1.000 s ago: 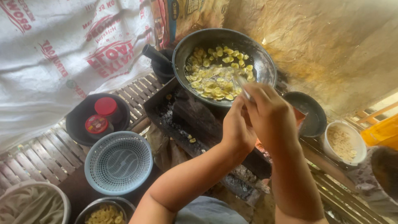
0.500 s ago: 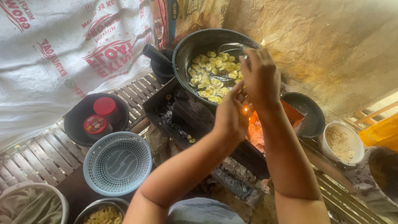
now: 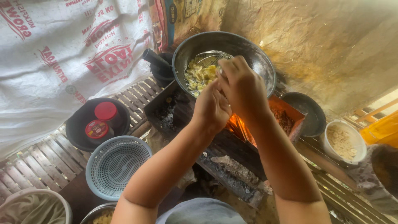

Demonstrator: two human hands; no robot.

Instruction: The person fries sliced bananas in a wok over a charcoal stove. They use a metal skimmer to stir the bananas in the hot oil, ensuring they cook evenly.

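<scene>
Both hands are working over the dark frying pan (image 3: 261, 62), which is sitting on a firebox with flames (image 3: 240, 124) showing beneath it; the right hand (image 3: 244, 85) is closing its fingers round the handle of a metal skimmer (image 3: 211, 58), whose perforated bowl is lying against the far-left wall of the pan, just above the pale yellow slices (image 3: 199, 76) frying in oil; the left hand (image 3: 212, 108) is curling shut just beside the right, at the same handle as far as can be told, though the contact itself is hidden behind the knuckles.

The risks, as a judgement: both wrists are hanging directly over the fire and the hot oil, so a sudden drop of the skimmer would likely be splashing oil onto bare skin; oil dripping over the pan's rim into the flames could be flaring up; the pan is resting on the firebox edge with no visible clamp, so a hard push with the skimmer might be tipping it toward the person; slices lifted too full could be sliding off onto the slatted floor (image 3: 45, 166) rather than reaching the blue plastic basket (image 3: 114, 166), which is standing well apart from the pan, down to the left.
</scene>
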